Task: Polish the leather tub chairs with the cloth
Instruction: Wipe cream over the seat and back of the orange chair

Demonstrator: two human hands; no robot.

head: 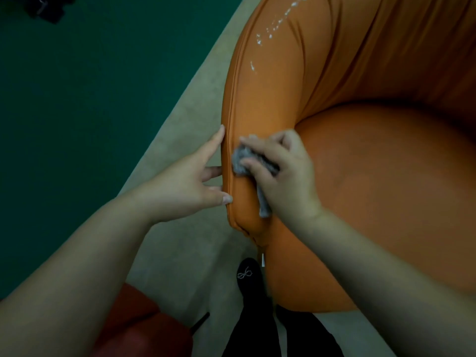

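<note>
2 hands work an orange chair arm (260,104): a grey cloth (246,161) is gripped by the right hand (280,171); the left hand (190,181), fingers spread, braces it. White polish streaks (273,27) at 12 o'clock are left unwiped.

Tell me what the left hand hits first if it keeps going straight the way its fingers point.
The left hand points at the outer side of the orange chair's armrest; its fingertips already look to be touching it, so the leather stops it at once.
</note>
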